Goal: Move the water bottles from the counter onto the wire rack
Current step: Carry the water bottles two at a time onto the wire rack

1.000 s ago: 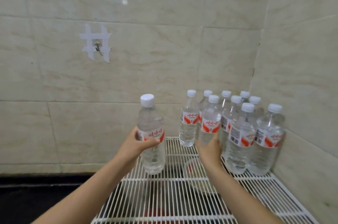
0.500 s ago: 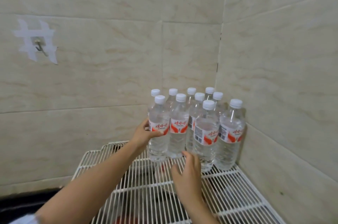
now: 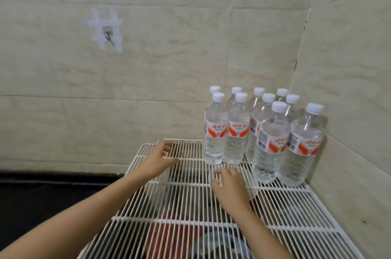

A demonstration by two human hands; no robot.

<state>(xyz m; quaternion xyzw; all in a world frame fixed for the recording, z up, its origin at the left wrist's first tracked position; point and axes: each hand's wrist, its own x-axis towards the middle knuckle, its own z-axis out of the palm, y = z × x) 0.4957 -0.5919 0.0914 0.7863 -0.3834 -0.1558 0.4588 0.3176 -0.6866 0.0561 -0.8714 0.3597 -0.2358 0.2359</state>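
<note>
Several clear water bottles with white caps and red-and-white labels stand upright in a tight cluster at the back right corner of the white wire rack. The leftmost front bottle stands with the group, free of both hands. My left hand hovers over the rack to the left of the bottles, fingers apart and empty. My right hand is low over the rack just in front of the cluster, fingers loosely spread, holding nothing.
Tiled walls meet in a corner right behind the bottles. A metal hook taped with white strips hangs on the back wall. A dark counter lies left of the rack. Red and dark items show beneath the wires.
My left hand set its bottle beside the cluster, let go and drew back to the left. My right hand pulled back from the bottles. The view shifted.
</note>
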